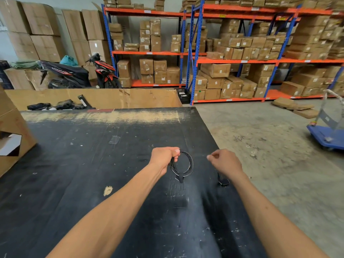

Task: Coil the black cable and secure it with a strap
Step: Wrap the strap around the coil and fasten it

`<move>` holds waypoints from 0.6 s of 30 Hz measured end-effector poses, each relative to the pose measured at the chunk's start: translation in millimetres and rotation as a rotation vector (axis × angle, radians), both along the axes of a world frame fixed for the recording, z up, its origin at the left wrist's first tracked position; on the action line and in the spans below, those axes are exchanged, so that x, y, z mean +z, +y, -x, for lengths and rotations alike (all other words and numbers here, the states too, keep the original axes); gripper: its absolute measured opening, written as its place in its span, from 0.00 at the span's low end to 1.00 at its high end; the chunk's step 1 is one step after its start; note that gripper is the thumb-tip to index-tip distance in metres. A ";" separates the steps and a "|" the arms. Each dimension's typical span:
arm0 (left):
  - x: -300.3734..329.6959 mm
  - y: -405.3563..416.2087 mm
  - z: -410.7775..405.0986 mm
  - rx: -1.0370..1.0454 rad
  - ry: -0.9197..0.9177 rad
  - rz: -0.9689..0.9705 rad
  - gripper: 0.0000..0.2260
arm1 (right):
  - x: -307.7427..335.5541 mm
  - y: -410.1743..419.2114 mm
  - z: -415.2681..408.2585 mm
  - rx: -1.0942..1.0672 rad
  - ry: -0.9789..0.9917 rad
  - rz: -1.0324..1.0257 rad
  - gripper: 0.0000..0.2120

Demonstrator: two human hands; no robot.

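Observation:
The black cable (186,162) hangs as a round coil of several loops above the black table (93,164). My left hand (163,157) is shut on the coil's upper left side. A short black strap tab (180,178) hangs at the coil's bottom. My right hand (224,162) hovers to the right of the coil, apart from it, with thumb and forefinger pinched together; I cannot tell whether anything thin is between them. A dark piece like a strap or plug (222,180) hangs just below that hand.
A cardboard box (13,138) stands on the table's left edge. A large open carton (111,98) with black items lies behind the table. The table's right edge drops to a concrete floor with a blue cart (327,135). Shelves of boxes and a motorbike (83,73) stand farther back.

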State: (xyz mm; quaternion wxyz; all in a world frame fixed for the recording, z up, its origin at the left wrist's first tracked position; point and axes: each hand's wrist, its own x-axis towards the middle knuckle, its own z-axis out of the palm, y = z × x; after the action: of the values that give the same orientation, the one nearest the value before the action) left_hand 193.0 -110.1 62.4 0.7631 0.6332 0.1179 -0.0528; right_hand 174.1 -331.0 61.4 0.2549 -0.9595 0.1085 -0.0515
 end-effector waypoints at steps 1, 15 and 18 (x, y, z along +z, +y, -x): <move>-2.1 -1.0 -0.8 0.011 -0.001 -0.002 0.05 | -1.6 -5.7 0.2 -0.022 0.076 0.074 0.17; -18.4 14.9 -1.8 0.130 0.028 -0.003 0.05 | -24.4 18.8 10.6 0.167 -0.020 -0.525 0.05; -17.4 18.5 -4.4 0.150 0.033 0.022 0.05 | 1.7 38.1 12.0 0.279 -0.131 -0.848 0.04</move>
State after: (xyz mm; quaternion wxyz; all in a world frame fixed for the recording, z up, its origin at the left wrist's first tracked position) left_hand 197.5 -91.5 45.1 0.7699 0.6131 0.1771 -0.0070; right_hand 162.1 -292.9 63.1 0.6364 -0.7704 -0.0268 -0.0282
